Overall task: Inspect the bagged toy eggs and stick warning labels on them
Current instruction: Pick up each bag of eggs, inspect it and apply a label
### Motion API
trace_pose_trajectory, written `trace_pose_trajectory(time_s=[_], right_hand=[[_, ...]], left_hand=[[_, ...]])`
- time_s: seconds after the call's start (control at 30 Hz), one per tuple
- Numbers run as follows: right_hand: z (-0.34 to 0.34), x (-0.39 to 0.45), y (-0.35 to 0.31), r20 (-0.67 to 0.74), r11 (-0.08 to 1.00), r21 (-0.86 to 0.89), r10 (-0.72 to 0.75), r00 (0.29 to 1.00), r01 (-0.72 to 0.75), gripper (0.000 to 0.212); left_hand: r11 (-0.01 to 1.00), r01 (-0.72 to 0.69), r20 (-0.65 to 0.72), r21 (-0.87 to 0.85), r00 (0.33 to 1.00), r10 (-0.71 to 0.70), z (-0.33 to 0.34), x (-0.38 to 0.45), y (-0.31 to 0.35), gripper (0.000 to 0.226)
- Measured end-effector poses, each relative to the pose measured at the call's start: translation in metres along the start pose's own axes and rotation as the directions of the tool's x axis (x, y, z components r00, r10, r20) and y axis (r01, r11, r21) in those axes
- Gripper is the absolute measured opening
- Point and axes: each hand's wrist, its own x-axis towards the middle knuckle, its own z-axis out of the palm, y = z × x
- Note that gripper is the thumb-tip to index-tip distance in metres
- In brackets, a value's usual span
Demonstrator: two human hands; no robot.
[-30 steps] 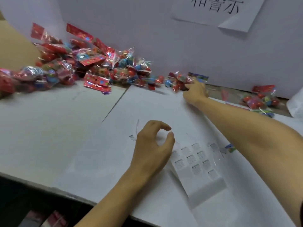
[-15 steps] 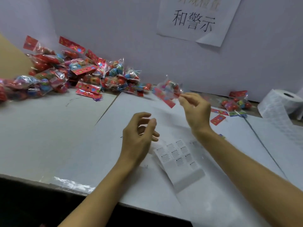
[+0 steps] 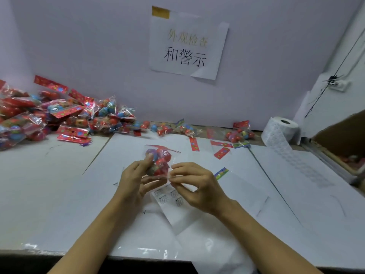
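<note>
**Bag of eggs held up over the label sheet**

The bag of toy eggs is lifted off the counter, just above the far end of the label sheet. Its long axis runs away from the person, red sealed edge at the far end and clear edge toward the hands. The left hand grips the bag's left side, thumb up against the eggs, fingers curled beneath. The right hand pinches the clear edge at the bag's near right corner between thumb and fingertips, knuckles up. Both forearms reach in from the near edge and meet over the sheet.

Far left of the sheet lies a pile of bags; far right of it stands a label roll. A paper sign hangs on the wall beyond.
</note>
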Motion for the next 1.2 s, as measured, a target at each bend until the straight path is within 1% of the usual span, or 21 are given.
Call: trace_pose_trajectory(time_s=[0.07,0.13,0.17,0.2,0.23,0.27,0.3,0.33,0.37,0.4,0.47,0.53,0.57,0.63,0.73,0.8,0.9,0.97,1.03,1.13,1.2], right_hand=[[-0.002,-0.002,0.000,0.025,0.998,0.048,0.035,0.999,-0.036,0.009],[-0.001,-0.004,0.000,-0.026,0.964,0.169,0.215,0.976,-0.208,0.011],[-0.001,-0.003,0.001,-0.065,0.917,0.239,0.343,0.937,-0.320,0.017],[0.000,0.000,0.001,-0.089,0.845,0.306,0.483,0.871,-0.438,0.023],[0.001,0.005,0.001,-0.076,0.746,0.377,0.616,0.784,-0.549,0.030],[0.002,0.009,0.002,-0.017,0.625,0.449,0.720,0.693,-0.638,0.039],[0.003,0.011,0.004,0.071,0.505,0.510,0.782,0.619,-0.696,0.045],[0.005,0.011,0.007,0.152,0.424,0.543,0.799,0.582,-0.724,0.046],[0.008,0.010,0.007,0.208,0.395,0.548,0.790,0.577,-0.738,0.045],[0.010,0.008,0.007,0.243,0.403,0.532,0.770,0.590,-0.745,0.042],[0.015,0.001,0.005,0.253,0.461,0.510,0.727,0.639,-0.726,0.035],[0.018,-0.002,0.003,0.237,0.513,0.515,0.685,0.689,-0.687,0.027],[0.018,-0.003,0.002,0.242,0.508,0.526,0.679,0.693,-0.682,0.027],[0.017,-0.003,0.001,0.247,0.478,0.558,0.685,0.686,-0.678,0.033],[0.017,-0.003,0.000,0.239,0.442,0.583,0.709,0.663,-0.682,0.039],[0.016,-0.001,-0.002,0.221,0.403,0.633,0.724,0.653,-0.661,0.036],[0.012,0.002,-0.004,0.173,0.415,0.653,0.732,0.659,-0.633,0.034],[0.010,0.002,-0.005,0.150,0.393,0.674,0.757,0.637,-0.626,0.035],[0.009,0.002,-0.004,0.142,0.376,0.693,0.766,0.627,-0.615,0.029],[0.008,0.002,-0.002,0.139,0.366,0.691,0.779,0.612,-0.623,0.017],[0.008,0.002,-0.004,0.138,0.361,0.691,0.784,0.605,-0.626,0.021]], left_hand=[[0.999,-0.032,-0.016,-0.040,0.999,0.032,-0.003,0.001,0.000,0.054],[0.997,-0.049,0.008,-0.066,0.999,0.050,-0.007,0.003,0.000,0.050],[0.997,-0.054,0.023,-0.062,0.998,0.056,-0.008,0.003,0.000,0.048],[0.997,-0.058,0.034,-0.042,0.998,0.059,-0.009,0.004,-0.002,0.046],[0.998,-0.065,0.043,-0.007,0.997,0.065,-0.010,0.005,-0.003,0.044],[0.996,-0.073,0.052,0.041,0.996,0.071,-0.009,0.004,-0.005,0.043],[0.992,-0.081,0.064,0.098,0.995,0.075,-0.009,0.003,-0.007,0.043],[0.984,-0.092,0.080,0.153,0.994,0.080,-0.008,0.002,-0.009,0.044],[0.975,-0.106,0.100,0.196,0.991,0.087,-0.008,0.000,-0.011,0.043],[0.966,-0.121,0.120,0.227,0.988,0.095,-0.007,-0.001,-0.012,0.040],[0.949,-0.151,0.140,0.276,0.983,0.115,-0.005,-0.003,-0.014,0.029],[0.933,-0.160,0.122,0.323,0.984,0.126,-0.003,-0.004,-0.015,0.037],[0.924,-0.156,0.108,0.350,0.986,0.126,-0.003,-0.005,-0.015,0.043],[0.915,-0.170,0.090,0.367,0.985,0.147,-0.001,-0.007,-0.013,0.048],[0.905,-0.213,0.118,0.368,0.976,0.182,0.000,-0.010,-0.012,0.039],[0.895,-0.226,0.148,0.385,0.972,0.182,-0.001,-0.011,-0.012,0.037],[0.873,-0.251,0.197,0.418,0.963,0.183,-0.003,-0.012,-0.014,0.041],[0.867,-0.259,0.217,0.425,0.959,0.180,-0.004,-0.012,-0.014,0.037],[0.868,-0.269,0.231,0.418,0.955,0.184,-0.002,-0.012,-0.015,0.031],[0.852,-0.284,0.226,0.440,0.953,0.201,0.002,-0.014,-0.015,0.029],[0.854,-0.276,0.214,0.440,0.956,0.199,0.002,-0.014,-0.015,0.033]])
